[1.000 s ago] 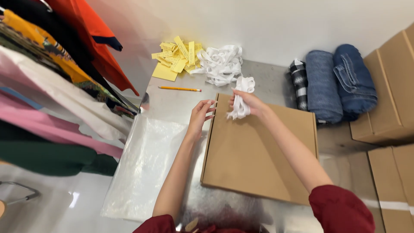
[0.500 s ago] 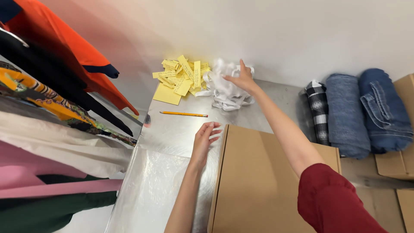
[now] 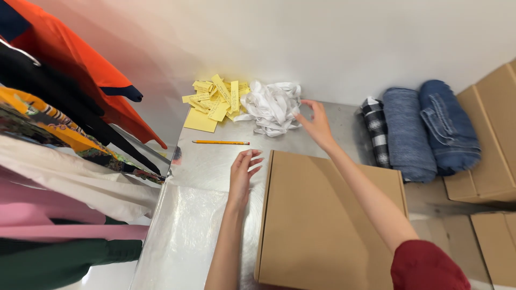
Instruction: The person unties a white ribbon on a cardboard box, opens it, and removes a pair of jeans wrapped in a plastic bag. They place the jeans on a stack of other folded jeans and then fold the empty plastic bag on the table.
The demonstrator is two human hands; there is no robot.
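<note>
A flat brown cardboard box (image 3: 328, 220) lies shut on the metal table (image 3: 209, 158). My left hand (image 3: 243, 172) rests open on the table against the box's left edge. My right hand (image 3: 317, 124) hovers open beyond the box's far edge, just right of a heap of white paper strips (image 3: 271, 107), holding nothing. A pile of yellow paper slips (image 3: 215, 99) lies left of the white heap, and a yellow pencil (image 3: 220, 142) lies in front of it.
Clothes on hangers (image 3: 64, 139) crowd the left side. A clear plastic bag (image 3: 188, 236) lies flat on the near table. Rolled checked cloth (image 3: 377, 131) and two rolled denim pieces (image 3: 430, 131) lie at the right, beside stacked cardboard boxes (image 3: 494, 139).
My right hand carried a crumpled white strip from the box to the white heap, let it go, and now draws back empty. My left hand stayed at the box's edge.
</note>
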